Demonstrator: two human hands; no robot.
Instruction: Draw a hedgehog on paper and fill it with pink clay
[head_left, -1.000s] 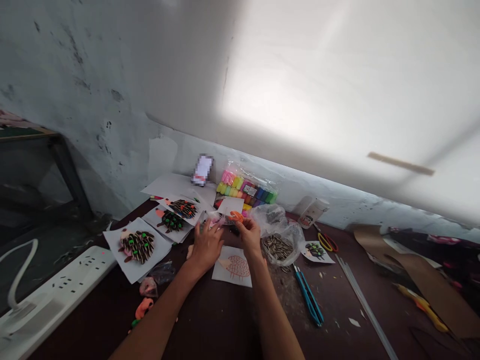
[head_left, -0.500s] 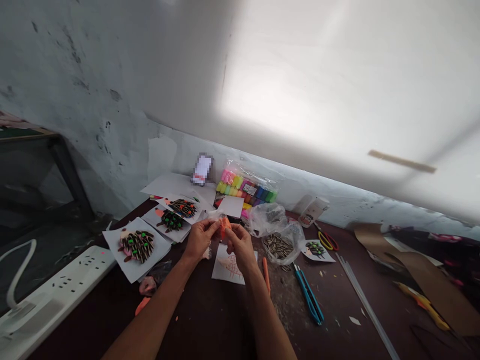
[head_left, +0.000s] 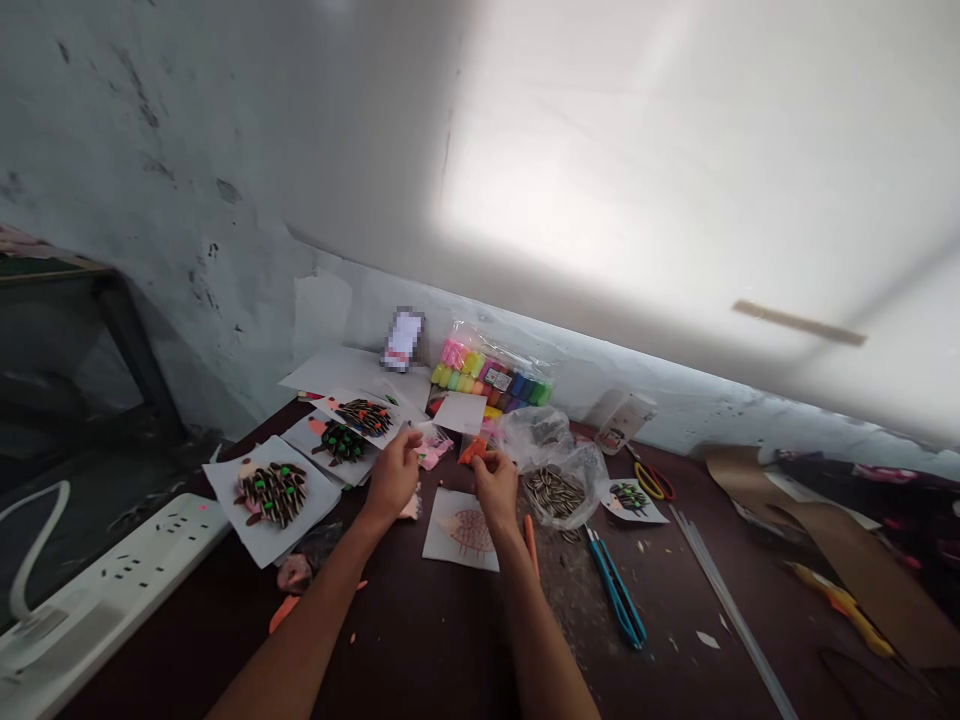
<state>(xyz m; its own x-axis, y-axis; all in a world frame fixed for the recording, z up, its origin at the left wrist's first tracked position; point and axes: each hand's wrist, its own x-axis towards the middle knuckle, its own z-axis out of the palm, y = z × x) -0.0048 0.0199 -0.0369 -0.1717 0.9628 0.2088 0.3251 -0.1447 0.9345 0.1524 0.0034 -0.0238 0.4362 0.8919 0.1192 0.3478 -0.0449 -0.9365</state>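
My right hand point(head_left: 496, 482) pinches a small orange clay packet point(head_left: 473, 450) just above the table. Left of it, my left hand point(head_left: 395, 475) has its fingers curled near a pink clay packet point(head_left: 433, 447); whether something is between its fingertips is hidden. Between my forearms lies a white card point(head_left: 459, 530) with a hedgehog drawn on it. An orange stick point(head_left: 531, 545) rests beside my right wrist. To the right, a clear plastic bag point(head_left: 577, 490) holds many dark striped seeds.
Finished seed hedgehogs on paper point(head_left: 274, 493) lie left, above a white power strip point(head_left: 135, 570). A phone point(head_left: 403, 340) and coloured clay packs point(head_left: 491, 378) stand behind. Teal tweezers point(head_left: 617, 590), scissors point(head_left: 652, 482) and clear sticks point(head_left: 735, 610) lie right.
My hands have moved apart. The orange packet went right and down with my right hand, and my left hand let go of it. The pink packet and more of the drawing now show.
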